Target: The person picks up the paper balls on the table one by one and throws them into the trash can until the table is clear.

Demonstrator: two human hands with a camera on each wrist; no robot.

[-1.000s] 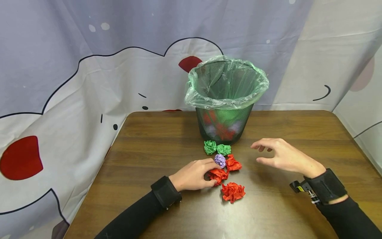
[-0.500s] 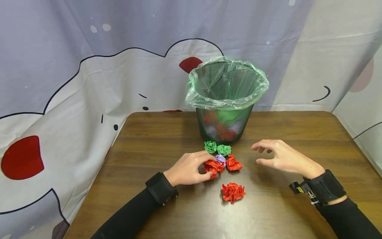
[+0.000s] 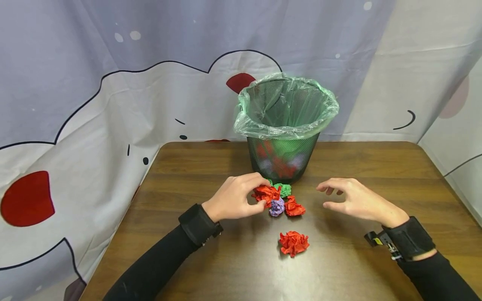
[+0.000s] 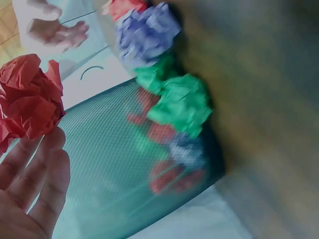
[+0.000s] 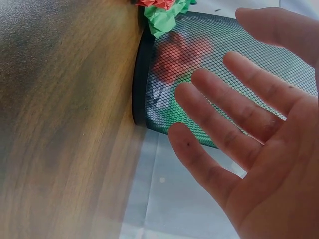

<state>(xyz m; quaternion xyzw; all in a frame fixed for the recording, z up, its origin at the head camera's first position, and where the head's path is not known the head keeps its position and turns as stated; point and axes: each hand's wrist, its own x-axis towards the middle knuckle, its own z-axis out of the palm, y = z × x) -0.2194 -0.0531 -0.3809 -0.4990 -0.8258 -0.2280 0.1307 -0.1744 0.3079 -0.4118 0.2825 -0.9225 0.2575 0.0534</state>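
My left hand [image 3: 235,197] grips a crumpled red paper ball [image 3: 266,194] between thumb and fingers. In the left wrist view this red ball [image 4: 32,97] sits at the fingertips, raised off the table. Close by lies a purple paper ball [image 3: 277,207], with another red ball [image 3: 294,207] touching its right side. Two green balls [image 3: 284,190] rest against the bin's foot, one mostly hidden behind the held ball. A third red ball [image 3: 293,243] lies nearer the front. My right hand [image 3: 355,198] hovers right of the pile, fingers relaxed, holding nothing.
A black mesh bin [image 3: 280,144] lined with a green plastic bag [image 3: 286,132] stands at the back of the wooden table [image 3: 188,167]. Red, green and purple paper shows through its mesh. A patterned curtain [image 3: 150,104] hangs behind.
The left hand has carried the red paper ball away from the viewer, up toward the green balls and the bin. The purple ball has come into fuller view. The right hand stays put.
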